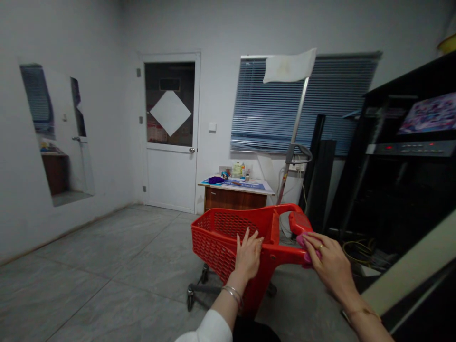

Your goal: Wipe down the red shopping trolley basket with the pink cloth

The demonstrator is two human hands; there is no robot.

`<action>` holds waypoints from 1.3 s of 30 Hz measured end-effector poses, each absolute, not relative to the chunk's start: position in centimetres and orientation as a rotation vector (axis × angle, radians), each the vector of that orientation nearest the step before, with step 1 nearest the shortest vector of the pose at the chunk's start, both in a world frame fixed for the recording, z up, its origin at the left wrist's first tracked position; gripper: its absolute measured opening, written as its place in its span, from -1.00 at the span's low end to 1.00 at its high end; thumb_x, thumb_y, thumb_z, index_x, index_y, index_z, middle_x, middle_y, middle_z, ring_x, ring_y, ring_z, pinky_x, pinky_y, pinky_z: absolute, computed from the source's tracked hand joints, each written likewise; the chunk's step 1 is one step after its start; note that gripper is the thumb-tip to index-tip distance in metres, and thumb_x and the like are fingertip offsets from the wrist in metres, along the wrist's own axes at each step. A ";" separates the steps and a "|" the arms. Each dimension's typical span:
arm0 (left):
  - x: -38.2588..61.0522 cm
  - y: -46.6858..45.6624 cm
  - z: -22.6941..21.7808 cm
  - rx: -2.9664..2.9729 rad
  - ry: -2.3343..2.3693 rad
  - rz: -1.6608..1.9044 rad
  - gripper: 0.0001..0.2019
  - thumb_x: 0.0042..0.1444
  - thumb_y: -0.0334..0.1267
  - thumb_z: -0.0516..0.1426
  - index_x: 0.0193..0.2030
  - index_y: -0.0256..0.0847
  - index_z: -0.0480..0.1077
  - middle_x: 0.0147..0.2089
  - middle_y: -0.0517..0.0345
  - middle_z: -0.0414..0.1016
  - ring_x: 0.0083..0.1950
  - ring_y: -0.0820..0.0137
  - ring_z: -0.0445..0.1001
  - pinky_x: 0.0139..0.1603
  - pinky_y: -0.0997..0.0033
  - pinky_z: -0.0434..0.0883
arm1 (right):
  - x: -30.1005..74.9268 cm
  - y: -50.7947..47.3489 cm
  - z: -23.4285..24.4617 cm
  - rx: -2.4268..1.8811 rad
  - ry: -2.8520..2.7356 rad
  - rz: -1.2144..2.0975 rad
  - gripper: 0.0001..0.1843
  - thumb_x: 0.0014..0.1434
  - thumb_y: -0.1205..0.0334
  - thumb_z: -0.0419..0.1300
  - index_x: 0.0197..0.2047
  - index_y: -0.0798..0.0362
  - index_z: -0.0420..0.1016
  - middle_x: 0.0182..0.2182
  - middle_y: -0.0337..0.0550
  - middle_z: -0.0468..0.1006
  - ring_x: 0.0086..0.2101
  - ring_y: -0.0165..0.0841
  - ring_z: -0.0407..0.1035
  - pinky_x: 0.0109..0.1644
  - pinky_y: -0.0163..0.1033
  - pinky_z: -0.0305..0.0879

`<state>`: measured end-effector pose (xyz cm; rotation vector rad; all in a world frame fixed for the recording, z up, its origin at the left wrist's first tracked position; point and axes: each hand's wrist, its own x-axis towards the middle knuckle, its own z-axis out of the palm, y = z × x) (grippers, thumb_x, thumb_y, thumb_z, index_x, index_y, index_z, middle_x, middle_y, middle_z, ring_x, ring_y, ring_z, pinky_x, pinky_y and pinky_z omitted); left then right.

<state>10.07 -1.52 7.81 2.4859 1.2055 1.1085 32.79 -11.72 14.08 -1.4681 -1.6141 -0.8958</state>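
- A red shopping cart (210, 242) stands on the gray tiled floor (89, 266), near and slightly right of center, its basket reaching to the left and its handle (299, 221) on the right.
- The person's left hand (248, 254) lies at the basket's near side, fingers spread well apart; it appears to rest on the rim, though the exact contact is hard to make out.
- The right hand (329, 261), a ring on one finger, closes its bent fingers over a pink cloth (302, 239), holding it against the near end of the handle.
- Beyond the cart, a small desk (233, 197) bears a crumpled purple cloth (215, 180) and several small containers.
- A pole (299, 111) topped by a white panel (288, 66) rises behind the handle, in front of window blinds (249, 104).
- A white door (171, 178) is at far left of the desk; a mirror (59, 142) hangs on the left wall.
- At right, a black rack (351, 166) holds a lit screen (431, 114).
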 end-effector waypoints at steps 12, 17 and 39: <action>9.1 -4.0 12.2 2.513 1.165 1.059 -0.53 0.41 -0.17 -0.27 0.37 -0.06 0.15 0.43 0.21 0.08 0.49 0.20 -0.21 0.43 -0.19 -0.14 | 23.8 -12.2 14.6 -1.295 -1.699 -0.820 -0.73 0.31 0.17 0.04 -0.07 0.00 0.52 -0.16 -0.12 0.55 -0.15 -0.33 0.36 -0.01 -0.18 0.32; 7.2 -5.7 13.6 2.343 1.187 1.192 -0.56 0.41 -0.10 -0.22 0.29 0.00 0.26 0.31 0.22 0.32 0.48 0.23 -0.13 0.43 -0.23 -0.20 | 23.4 -10.9 14.5 -1.233 -1.829 -0.742 -0.71 0.32 0.17 0.03 -0.02 -0.01 0.51 -0.13 -0.11 0.53 -0.14 -0.34 0.36 0.02 -0.18 0.31; 0.0 -4.8 14.6 2.478 1.856 1.217 -0.60 0.34 -0.12 -0.11 0.03 -0.09 0.52 0.33 0.07 0.30 0.46 -0.05 -0.11 0.37 -0.40 -0.31 | 19.2 -7.1 16.4 -1.329 -1.982 -0.785 -0.68 0.33 0.13 -0.03 -0.09 -0.06 0.53 -0.15 -0.15 0.53 -0.20 -0.34 0.30 -0.07 -0.18 0.24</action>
